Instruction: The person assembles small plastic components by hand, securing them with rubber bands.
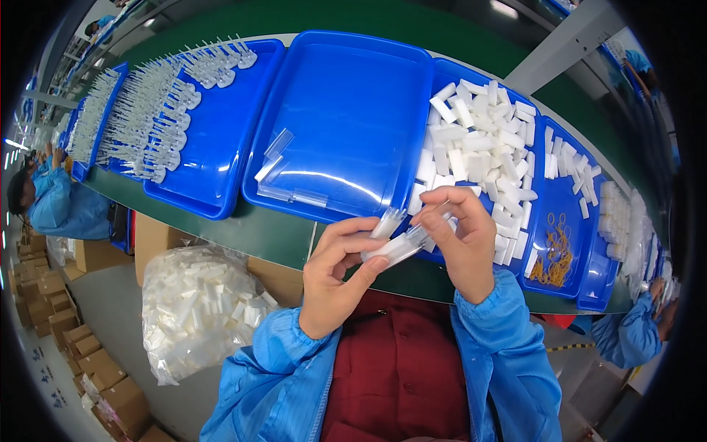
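My left hand (329,276) is closed around a few clear plastic sleeves with white blocks (400,249) in them, held above the table's near edge. On the right, my right hand (469,239) pinches the far ends of these clear pieces between thumb and fingers. Its fingertips partly cover what lies there, so I cannot tell whether it has a separate piece. Just beyond my hands is a blue tray (346,103) with several clear sleeves (275,156) in its near left part. A heap of white blocks (482,144) fills another tray beside my right hand.
To the left, blue trays hold rows of clear, thin-stemmed parts (147,118). Yellow rubber bands (554,258) lie in a tray at the right. A clear bag of white pieces (199,302) stands below the table edge. Co-workers in blue (62,202) sit at both sides.
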A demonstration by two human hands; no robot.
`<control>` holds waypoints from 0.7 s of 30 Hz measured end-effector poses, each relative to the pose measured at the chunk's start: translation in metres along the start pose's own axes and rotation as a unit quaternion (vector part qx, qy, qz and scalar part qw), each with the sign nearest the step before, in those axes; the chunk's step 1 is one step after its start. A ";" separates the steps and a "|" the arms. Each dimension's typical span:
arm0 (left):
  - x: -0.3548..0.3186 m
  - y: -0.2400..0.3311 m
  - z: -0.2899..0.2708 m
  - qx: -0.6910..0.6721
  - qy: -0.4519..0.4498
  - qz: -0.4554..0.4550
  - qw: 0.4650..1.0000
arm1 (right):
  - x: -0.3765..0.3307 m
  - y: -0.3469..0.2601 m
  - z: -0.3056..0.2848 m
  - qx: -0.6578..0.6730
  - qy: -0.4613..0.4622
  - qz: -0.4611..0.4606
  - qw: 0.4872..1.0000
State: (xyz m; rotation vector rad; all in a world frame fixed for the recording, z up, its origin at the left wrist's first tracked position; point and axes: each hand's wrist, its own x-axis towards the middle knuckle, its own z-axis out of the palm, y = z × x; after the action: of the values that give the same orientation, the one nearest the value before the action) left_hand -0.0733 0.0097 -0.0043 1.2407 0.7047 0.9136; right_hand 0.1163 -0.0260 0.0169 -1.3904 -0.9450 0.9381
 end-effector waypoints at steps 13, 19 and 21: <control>0.004 0.003 0.004 0.044 0.012 -0.020 0.999 | -0.014 0.021 0.008 -0.050 0.041 -0.076 0.995; 0.009 -0.003 0.009 0.069 0.017 -0.019 0.997 | -0.021 0.022 0.014 -0.069 0.069 -0.110 0.989; 0.009 -0.002 0.013 0.109 0.021 0.003 0.994 | -0.023 0.024 0.013 -0.095 0.078 -0.135 0.983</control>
State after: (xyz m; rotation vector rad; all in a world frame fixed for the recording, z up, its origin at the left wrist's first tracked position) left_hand -0.0577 0.0112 -0.0036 1.4201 0.8521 0.8865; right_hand 0.0964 -0.0437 -0.0074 -1.4291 -1.0933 0.5389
